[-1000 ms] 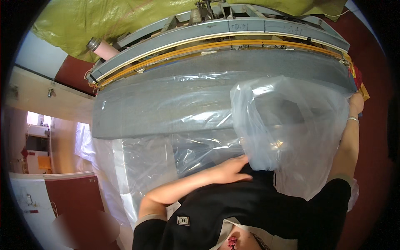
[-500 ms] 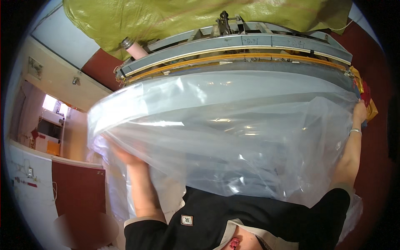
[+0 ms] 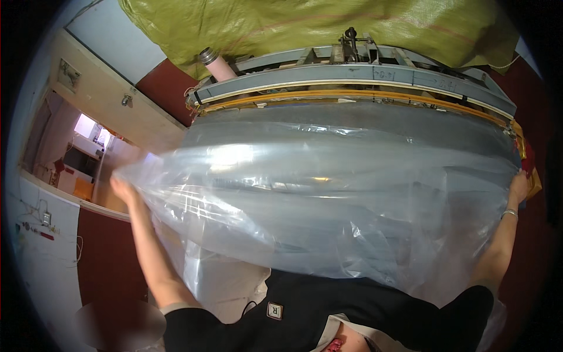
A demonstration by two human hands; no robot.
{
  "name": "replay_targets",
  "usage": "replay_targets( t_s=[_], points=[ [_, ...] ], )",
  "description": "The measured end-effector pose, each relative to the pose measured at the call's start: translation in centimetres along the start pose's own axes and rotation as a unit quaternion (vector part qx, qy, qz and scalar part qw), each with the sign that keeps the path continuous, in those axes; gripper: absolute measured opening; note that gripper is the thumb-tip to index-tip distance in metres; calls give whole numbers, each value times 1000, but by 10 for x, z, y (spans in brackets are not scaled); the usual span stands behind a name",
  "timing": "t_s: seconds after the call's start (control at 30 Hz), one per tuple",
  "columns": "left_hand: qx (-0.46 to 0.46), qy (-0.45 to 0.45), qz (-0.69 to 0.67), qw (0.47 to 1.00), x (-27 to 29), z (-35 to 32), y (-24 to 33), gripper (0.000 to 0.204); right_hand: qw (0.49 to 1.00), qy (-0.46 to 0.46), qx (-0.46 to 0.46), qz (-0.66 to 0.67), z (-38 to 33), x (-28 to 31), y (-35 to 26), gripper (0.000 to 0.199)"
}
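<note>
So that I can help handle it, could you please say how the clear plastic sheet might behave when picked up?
The clear plastic sheet is probably floppy, since creases fan out from the left hand. It looks thin and wrinkled, so likely light for its size. Its glossy highlights suggest it could be slippery.

- Clear, glossy plastic sheet, creased, spread wide
- Left end gathered to a point, folds fanning out
- Stretches before the grey metal frame
</note>
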State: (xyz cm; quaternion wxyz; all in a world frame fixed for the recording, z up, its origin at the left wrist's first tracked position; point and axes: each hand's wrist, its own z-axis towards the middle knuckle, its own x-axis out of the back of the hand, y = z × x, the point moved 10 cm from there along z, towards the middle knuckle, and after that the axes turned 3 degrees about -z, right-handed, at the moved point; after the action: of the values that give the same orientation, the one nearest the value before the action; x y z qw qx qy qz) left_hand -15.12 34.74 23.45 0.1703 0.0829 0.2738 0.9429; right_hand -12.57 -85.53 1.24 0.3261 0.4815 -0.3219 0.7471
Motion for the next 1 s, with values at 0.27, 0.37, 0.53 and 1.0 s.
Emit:
replay_targets(
  t_s=[0.27,0.37,0.53,1.0],
  points=[
    [-360,-34,253,897,-156,39,167,20,1000,19,-11,12,8,-4,13,37],
    [-331,-341,-26,879,-208,-132,134,16,998,48,29,-17,28,-28,47,39],
    [-116,-557,133,811,-245,-229,-31,37,1000,13,-11,-23,12,-8,19,40],
    [-140,-577,-22,805,-329,-264,68,40,989,46,23,140,49,-38,86,44]
  ],
)
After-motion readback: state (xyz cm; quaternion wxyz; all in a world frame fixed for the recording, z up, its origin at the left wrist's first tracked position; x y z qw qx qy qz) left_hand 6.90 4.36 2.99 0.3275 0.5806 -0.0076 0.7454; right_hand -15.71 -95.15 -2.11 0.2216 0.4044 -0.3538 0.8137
